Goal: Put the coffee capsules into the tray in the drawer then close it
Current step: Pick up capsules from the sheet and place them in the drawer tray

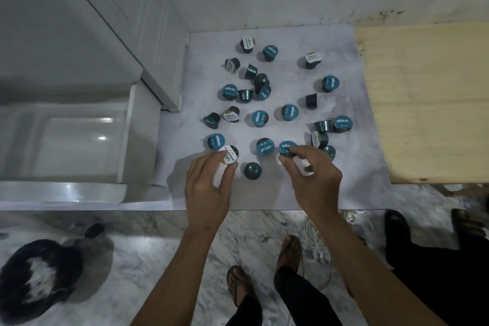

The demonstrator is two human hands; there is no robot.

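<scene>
Reaching over scattered capsules (275,103), the left hand (209,188) was pinched on a white-lidded one (229,154) and the right hand (312,180) on a blue one (288,149). Both were probably gripped by the rim for lifting toward the open drawer (79,140) at left, where no capsules could be seen.

The blue foil lids of the coffee capsules (290,112) on the worktop (352,167) read "excelso", as on one beside the wooden board (343,121). Print on the white-lidded capsules (247,42) is too small to read.
</scene>
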